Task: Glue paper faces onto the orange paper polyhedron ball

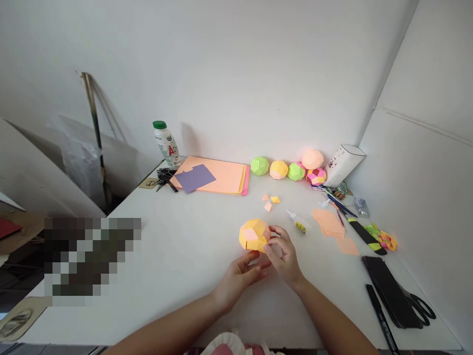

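A faceted paper ball [254, 235] in yellow and peach is held above the white table. My right hand [286, 256] grips its right side, with the thumb at the front and the fingers behind. My left hand [242, 276] is just under the ball, fingers stretched and apart; whether its fingertips touch the underside I cannot tell. Beyond the ball are a yellow paper piece [275, 199] and two small peach pieces [268, 207]. A small glue tube [297, 222] lies to the right of them.
Finished-looking paper balls [279, 169] line the wall. Stacked coloured sheets [221, 175], a purple sheet [195, 178], keys [166, 178] and a white bottle [168, 145] are at back left. Peach squares [328, 223], a cutter [365, 235], a black phone-like object [391, 293] and scissors [419, 303] lie right.
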The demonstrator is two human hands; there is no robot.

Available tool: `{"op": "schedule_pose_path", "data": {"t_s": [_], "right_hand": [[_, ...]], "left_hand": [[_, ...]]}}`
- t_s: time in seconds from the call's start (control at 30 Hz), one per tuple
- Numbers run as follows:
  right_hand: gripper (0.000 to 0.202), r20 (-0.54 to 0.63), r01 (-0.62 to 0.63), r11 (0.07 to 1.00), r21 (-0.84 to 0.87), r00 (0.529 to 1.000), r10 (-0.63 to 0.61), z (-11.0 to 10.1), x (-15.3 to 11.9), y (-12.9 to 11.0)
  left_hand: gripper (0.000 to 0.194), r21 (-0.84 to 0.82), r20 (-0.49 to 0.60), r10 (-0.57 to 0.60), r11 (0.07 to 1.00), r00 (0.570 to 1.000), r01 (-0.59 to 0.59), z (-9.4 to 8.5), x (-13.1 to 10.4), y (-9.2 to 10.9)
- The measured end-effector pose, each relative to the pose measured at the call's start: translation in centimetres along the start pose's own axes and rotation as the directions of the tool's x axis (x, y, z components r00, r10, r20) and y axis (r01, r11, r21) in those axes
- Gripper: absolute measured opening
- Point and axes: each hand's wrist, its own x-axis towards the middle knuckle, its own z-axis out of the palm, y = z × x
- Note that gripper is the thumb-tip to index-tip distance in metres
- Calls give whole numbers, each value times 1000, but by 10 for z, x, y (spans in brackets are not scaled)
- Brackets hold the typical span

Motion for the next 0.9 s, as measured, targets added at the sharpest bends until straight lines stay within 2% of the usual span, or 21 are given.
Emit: {"op": "schedule_pose_path", "data": {"t_s": [0.07, 0.1, 0.13, 0.17, 0.23, 0.3, 0.33, 0.37, 0.43, 0.47, 0.5, 0.57, 0.63, 0.7, 0.8, 0.9], "right_hand": [[10, 25, -4, 999, 35, 1000, 3, -6, 4, 4], [10, 44, -9, 998, 55, 999, 6, -9, 6, 6], [10, 68, -13, 997, 75, 998, 8, -12, 8, 8], [10, 99, -16, 995, 95, 995, 7, -15, 9, 10], [9, 174, 5, 992, 127, 984, -27, -21, 12, 12], [7, 247, 49, 987, 150, 965, -86, -26, 14, 12], [7, 279, 71, 985, 159, 954, -114, -28, 15, 11], [7, 304, 90, 982, 164, 943, -137, -30, 15, 10], [7, 335, 118, 979, 169, 927, -169, -32, 16, 7], [7, 341, 129, 977, 169, 923, -180, -33, 15, 6], [7, 343, 137, 976, 167, 920, -188, -34, 15, 4], [7, 346, 142, 976, 165, 918, -192, -37, 15, 3], [8, 360, 133, 975, 176, 914, -189, -41, 15, 2], [8, 380, 108, 974, 200, 908, -179, -45, 15, 2], [5, 406, 65, 967, 246, 899, -163, -47, 16, 3], [4, 432, 44, 964, 262, 888, -158, -45, 14, 2]], "left_hand": [[26, 218, -89, 33, 976, 996, -13, -4, -5, -3], [16, 346, -63, 100, 935, 993, -73, -7, -8, -3], [16, 444, -22, 202, 880, 979, -171, -11, -11, -3], [22, 502, -5, 318, 821, 948, -273, -15, -13, 0], [17, 586, -15, 506, 703, 863, -402, -23, -15, 9], [8, 672, -79, 662, 588, 746, -451, -28, -12, 21], [18, 710, -109, 693, 556, 712, -432, -29, -9, 27], [30, 734, -121, 688, 547, 715, -402, -30, -5, 32], [53, 726, -99, 565, 604, 819, -329, -30, 3, 39], [63, 700, -62, 457, 654, 887, -287, -30, 5, 41], [72, 677, -15, 347, 694, 938, -246, -31, 7, 42], [83, 655, 89, 180, 730, 980, -194, -31, 8, 41], [86, 675, 175, 102, 711, 979, -195, -32, 7, 39], [86, 708, 249, 85, 664, 965, -241, -34, 7, 35], [89, 734, 346, 167, 565, 923, -377, -37, 8, 26], [99, 754, 376, 271, 467, 886, -462, -37, 12, 14]]}}
